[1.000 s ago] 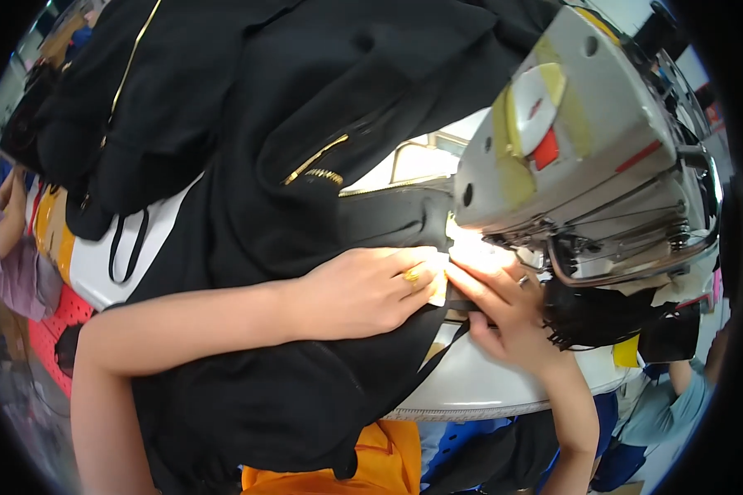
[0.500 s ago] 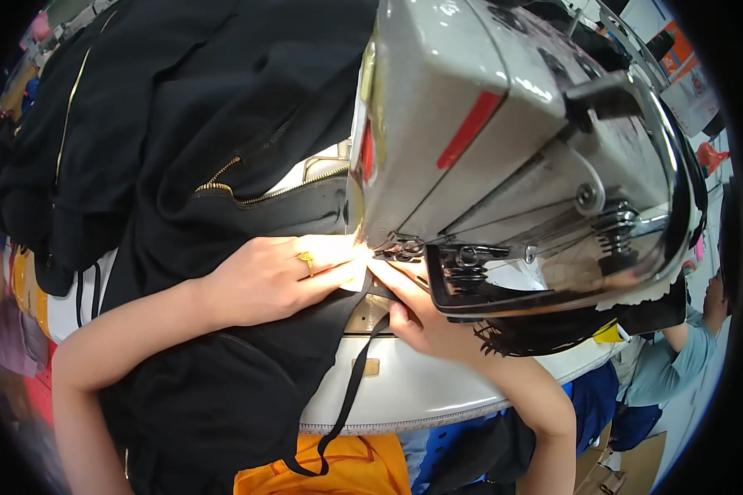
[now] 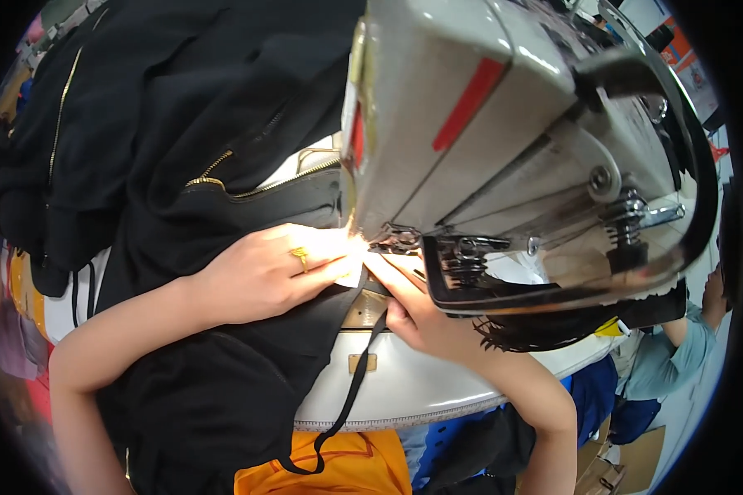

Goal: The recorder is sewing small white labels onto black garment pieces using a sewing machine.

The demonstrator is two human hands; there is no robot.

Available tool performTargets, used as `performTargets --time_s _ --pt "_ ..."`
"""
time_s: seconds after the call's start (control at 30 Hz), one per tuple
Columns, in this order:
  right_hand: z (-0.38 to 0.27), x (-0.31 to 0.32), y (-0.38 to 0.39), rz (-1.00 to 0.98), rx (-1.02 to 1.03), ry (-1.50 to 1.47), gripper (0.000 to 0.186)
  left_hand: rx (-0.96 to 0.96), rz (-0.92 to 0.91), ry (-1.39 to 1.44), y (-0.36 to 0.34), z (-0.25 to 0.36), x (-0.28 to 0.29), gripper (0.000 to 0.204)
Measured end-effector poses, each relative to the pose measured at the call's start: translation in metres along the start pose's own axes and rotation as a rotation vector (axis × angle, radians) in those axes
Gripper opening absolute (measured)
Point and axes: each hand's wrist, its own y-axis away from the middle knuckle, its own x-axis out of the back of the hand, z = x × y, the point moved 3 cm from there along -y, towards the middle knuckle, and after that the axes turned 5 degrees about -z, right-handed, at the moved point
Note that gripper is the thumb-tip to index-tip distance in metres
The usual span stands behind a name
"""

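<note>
A black garment (image 3: 215,363) lies under the pale grey sewing machine (image 3: 437,82), with a gold-toothed zipper (image 3: 281,180) showing beyond my hands. My left hand (image 3: 276,268), a yellow ring on one finger, is closed on the cloth at the lit needle area. A small white piece (image 3: 351,276) shows beneath its fingertips; its kind is unclear. From the other side my right hand (image 3: 425,318) meets it, index finger reaching to the same spot and thumb tucked in, closed on the garment edge. Glare hides the fingertips and needle. A narrow black tape (image 3: 357,384) hangs beside my right thumb.
The machine's white bed (image 3: 421,384) has a measuring tape (image 3: 437,419) along its near edge. A clear guard with a dark frame (image 3: 702,198) juts out at right. Orange cloth (image 3: 347,462) lies below the edge. Another person's sleeve (image 3: 677,363) shows at far right.
The view has shifted slightly, so the machine and garment sit a little to the left near the needle. Both hands keep their places at the cloth.
</note>
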Motion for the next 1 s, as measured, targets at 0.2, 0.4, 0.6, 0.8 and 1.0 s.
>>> performTargets --time_s 0.2,0.4,0.6,0.8,1.0 --pt "0.0 -0.005 0.001 -0.001 0.006 0.033 0.053 -0.053 0.059 -0.015 0.0 -0.003 -0.002 0.036" --pt "0.0 -0.007 0.002 0.089 0.049 -0.023 0.055 -0.012 0.099 0.006 0.002 -0.002 -0.004 0.033" --pt "0.004 -0.013 0.004 0.079 0.054 -0.093 0.056 0.011 0.108 -0.005 0.0 -0.001 -0.005 0.031" --pt "0.002 -0.001 -0.005 0.134 0.072 -0.099 0.053 -0.045 0.181 -0.151 -0.006 0.002 0.006 0.029" --pt "-0.013 0.02 -0.002 0.187 0.301 -0.227 0.049 -0.021 0.124 0.114 0.006 0.021 0.012 0.03"
